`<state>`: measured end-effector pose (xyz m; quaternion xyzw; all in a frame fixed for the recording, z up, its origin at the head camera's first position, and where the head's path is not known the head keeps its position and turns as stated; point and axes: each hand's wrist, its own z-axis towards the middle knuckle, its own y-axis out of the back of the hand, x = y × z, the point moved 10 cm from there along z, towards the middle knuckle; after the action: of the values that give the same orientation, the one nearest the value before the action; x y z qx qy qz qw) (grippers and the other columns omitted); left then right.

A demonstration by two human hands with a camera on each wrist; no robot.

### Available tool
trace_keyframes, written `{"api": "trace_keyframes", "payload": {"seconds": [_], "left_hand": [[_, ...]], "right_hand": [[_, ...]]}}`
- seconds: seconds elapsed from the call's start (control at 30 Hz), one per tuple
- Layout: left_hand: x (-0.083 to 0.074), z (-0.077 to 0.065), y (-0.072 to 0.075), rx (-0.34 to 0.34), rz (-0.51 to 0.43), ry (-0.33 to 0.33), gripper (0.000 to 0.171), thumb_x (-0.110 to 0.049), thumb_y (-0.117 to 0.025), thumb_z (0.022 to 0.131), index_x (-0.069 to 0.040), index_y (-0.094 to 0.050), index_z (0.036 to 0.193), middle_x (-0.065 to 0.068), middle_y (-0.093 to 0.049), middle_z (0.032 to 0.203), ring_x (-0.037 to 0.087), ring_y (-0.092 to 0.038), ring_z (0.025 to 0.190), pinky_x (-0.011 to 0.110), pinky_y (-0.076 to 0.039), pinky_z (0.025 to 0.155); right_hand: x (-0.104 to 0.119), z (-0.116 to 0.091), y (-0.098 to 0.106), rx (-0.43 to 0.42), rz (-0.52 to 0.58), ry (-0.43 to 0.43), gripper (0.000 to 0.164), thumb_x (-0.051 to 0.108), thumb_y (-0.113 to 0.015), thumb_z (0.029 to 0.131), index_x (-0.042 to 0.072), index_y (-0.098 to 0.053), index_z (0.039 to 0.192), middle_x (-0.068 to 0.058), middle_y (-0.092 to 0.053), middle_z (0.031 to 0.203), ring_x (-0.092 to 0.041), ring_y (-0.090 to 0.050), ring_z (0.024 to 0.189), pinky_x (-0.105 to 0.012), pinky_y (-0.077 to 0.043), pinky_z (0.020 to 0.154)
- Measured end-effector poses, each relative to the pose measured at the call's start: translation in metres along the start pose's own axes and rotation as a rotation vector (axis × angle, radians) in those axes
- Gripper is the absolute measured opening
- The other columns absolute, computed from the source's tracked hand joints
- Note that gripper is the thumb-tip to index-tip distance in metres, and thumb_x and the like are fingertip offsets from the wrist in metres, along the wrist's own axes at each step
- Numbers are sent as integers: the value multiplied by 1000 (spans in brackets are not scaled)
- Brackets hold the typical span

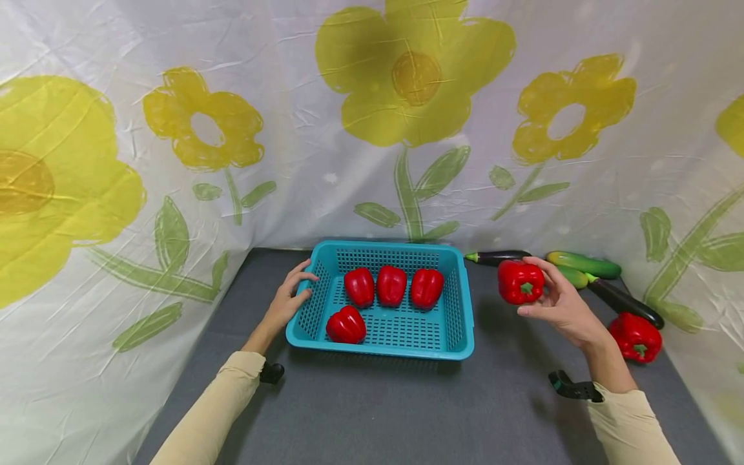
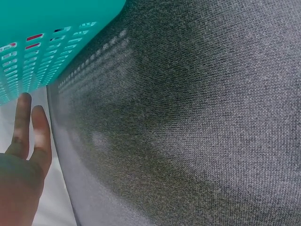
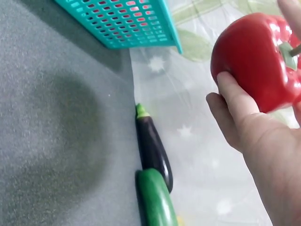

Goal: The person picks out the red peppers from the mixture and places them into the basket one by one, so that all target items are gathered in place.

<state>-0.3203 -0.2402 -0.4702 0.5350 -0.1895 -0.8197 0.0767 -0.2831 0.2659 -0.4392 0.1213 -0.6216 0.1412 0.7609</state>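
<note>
A blue plastic basket (image 1: pixel 383 354) stands on the table with several red bell peppers inside, among them one pepper (image 1: pixel 345 325) at its front left. My left hand (image 1: pixel 286 300) holds the basket's left rim, thumb and a finger over the edge; in the left wrist view two fingers (image 2: pixel 41 136) show by the perforated outer wall. To the right of the basket, my right hand (image 1: pixel 566 307) grips another red bell pepper (image 1: pixel 520 282) above the table, its green stem towards me. The right wrist view shows that pepper (image 3: pixel 254 61) between thumb and fingers.
Behind the right hand lie an eggplant (image 1: pixel 496 257) and a green cucumber-like vegetable (image 1: pixel 584 264). A second eggplant (image 1: pixel 624 301) and a red bell pepper (image 1: pixel 636 337) lie at the table's right edge. A flowered cloth (image 1: pixel 290 194) hangs behind the dark grey table (image 1: pixel 372 413).
</note>
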Motion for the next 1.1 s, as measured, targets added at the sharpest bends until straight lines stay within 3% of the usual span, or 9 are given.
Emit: {"api": "trace_keyframes", "payload": {"seconds": [0.2, 0.37, 0.6, 1.1], "left_hand": [[-20, -2, -1, 15, 3, -7, 22, 15, -50, 95, 16, -57, 116, 32, -28, 156, 55, -22, 141, 70, -30, 99], [-20, -2, -1, 17, -8, 2, 23, 16, -50, 95, 18, -56, 116, 33, -27, 155, 55, -21, 142, 71, -27, 102], [-13, -2, 1, 24, -3, 23, 24, 15, -50, 96, 19, -56, 119, 33, -26, 157, 54, -21, 143, 69, -29, 103], [-16, 0, -1, 29, 4, 3, 24, 16, -50, 95, 20, -56, 118, 34, -26, 156, 55, -21, 141, 70, -29, 102]], "right_hand": [[-5, 3, 4, -92, -130, -26, 90, -12, -74, 84, 11, -27, 157, -13, -42, 143, -28, -58, 114, -36, -56, 83], [-4, 6, 2, -149, -228, 7, 86, -8, -77, 85, 14, -35, 155, -10, -47, 141, -28, -54, 117, -32, -55, 83], [6, 12, -12, -144, -271, 100, 78, -10, -76, 84, 10, -42, 151, -9, -55, 134, -27, -60, 109, -31, -56, 80], [1, 36, -49, -159, -111, 67, 55, 0, -69, 94, 2, -46, 144, -9, -53, 133, -27, -54, 115, -31, -55, 82]]}}
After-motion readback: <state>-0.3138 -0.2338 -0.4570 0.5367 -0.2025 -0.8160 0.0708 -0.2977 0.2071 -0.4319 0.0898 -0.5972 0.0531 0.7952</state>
